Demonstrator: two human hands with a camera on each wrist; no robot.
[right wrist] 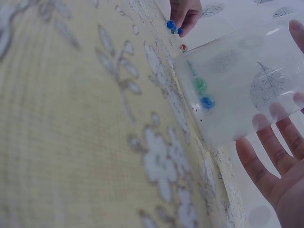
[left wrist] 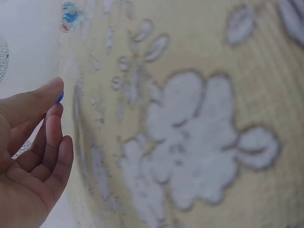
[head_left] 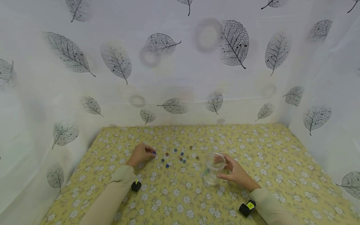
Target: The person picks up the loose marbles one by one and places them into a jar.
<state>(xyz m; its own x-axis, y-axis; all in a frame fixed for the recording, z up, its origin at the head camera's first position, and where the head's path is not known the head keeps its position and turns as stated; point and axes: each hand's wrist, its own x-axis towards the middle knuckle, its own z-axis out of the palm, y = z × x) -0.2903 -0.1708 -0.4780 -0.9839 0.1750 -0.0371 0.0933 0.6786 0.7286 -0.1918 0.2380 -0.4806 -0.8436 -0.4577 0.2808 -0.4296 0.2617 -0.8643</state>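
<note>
Between thumb and fingertips, my left hand (head_left: pixel 142 153) pinches a blue marble (left wrist: pixel 60 98), mostly covered by the fingers in the left wrist view. My right hand (head_left: pixel 235 172) holds a clear cup (head_left: pixel 211 178) from its right side, thumb and fingers round the wall. Inside the cup, near its bottom, lie a green marble (right wrist: pixel 200 85) and a blue one (right wrist: pixel 207 101). Between the hands several loose marbles are scattered, among them a dark blue marble (head_left: pixel 167 166), a reddish-brown marble (head_left: pixel 167 154) and a teal marble (head_left: pixel 184 161).
A yellow flowered cloth (head_left: pixel 174 200) covers the table. White curtains (head_left: pixel 180 72) printed with dark leaves hang behind it and along both sides. Black wrist cameras sit on both forearms, such as the right camera (head_left: pixel 245 210).
</note>
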